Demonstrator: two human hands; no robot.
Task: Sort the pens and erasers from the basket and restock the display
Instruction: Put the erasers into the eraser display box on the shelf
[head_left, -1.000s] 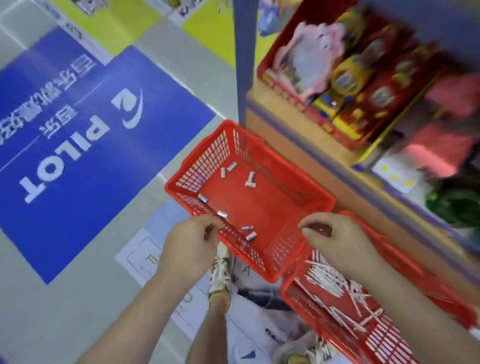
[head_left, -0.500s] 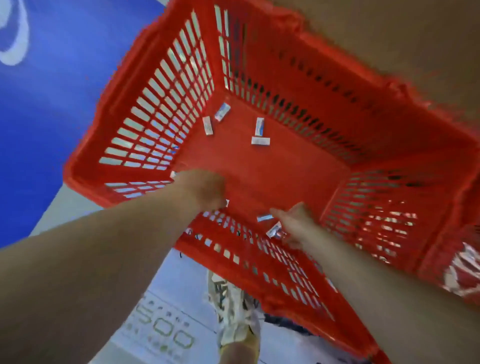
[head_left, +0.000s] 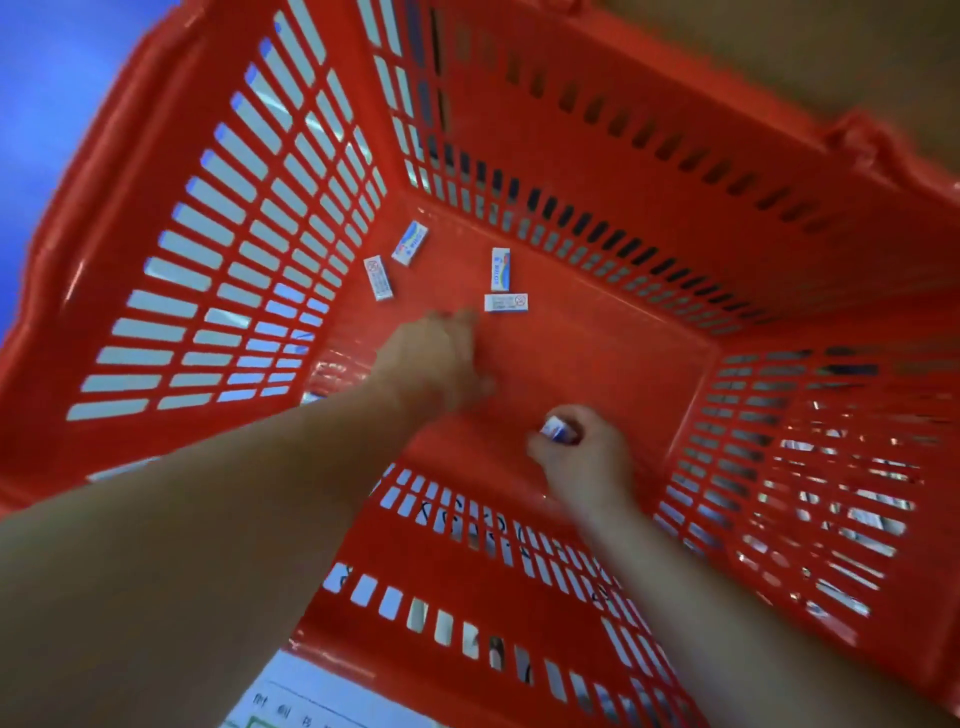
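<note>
I look straight down into a red slatted basket (head_left: 571, 130). Several small white-and-blue erasers lie on its floor: two near the far left corner (head_left: 409, 243) (head_left: 378, 278) and two in a T shape near the middle (head_left: 500, 268) (head_left: 506, 302). My left hand (head_left: 441, 358) reaches over the basket floor, fingers stretched toward the middle erasers, a little short of them and blurred by motion. My right hand (head_left: 582, 457) is lower right on the floor, its fingers curled round a white-and-blue eraser (head_left: 556, 430).
Through the right wall's slats a second red basket (head_left: 831, 493) with white pens shows. A blue floor mat (head_left: 31, 78) lies at the upper left, a brown shelf base (head_left: 779, 52) at the upper right, and printed paper (head_left: 311, 696) under the near rim.
My head has dropped close over the basket. Both hands went from the near rim down inside; the right one picked an eraser off the floor, the left one moved forward toward the middle erasers.
</note>
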